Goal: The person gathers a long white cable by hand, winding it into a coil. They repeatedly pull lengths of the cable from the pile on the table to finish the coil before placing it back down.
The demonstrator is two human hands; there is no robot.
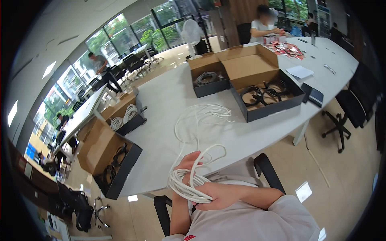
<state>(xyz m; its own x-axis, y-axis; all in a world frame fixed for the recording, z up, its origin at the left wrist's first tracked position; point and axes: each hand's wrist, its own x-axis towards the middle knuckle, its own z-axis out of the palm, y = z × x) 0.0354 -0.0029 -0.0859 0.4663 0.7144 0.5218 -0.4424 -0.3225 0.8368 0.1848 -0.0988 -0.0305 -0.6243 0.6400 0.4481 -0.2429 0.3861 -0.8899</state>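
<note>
A white cable (185,185) is gathered in a coil of several loops in front of my body. My left hand (187,164) is inside the coil, its fingers partly hidden by the loops that lie around it. With its fingers closed, my right hand (219,195) grips the near side of the coil. One loop stands up above the hands. The rest of the same cable runs forward and lies in loose, tangled loops on the white table (161,132).
Open boxes stand around the table: one with black cables (263,94), one with a grey cable (208,78), one with white cables (124,116), one with dark cables (112,166). A notebook (299,72) and red packets (287,50) lie farther off, near a seated person (263,28).
</note>
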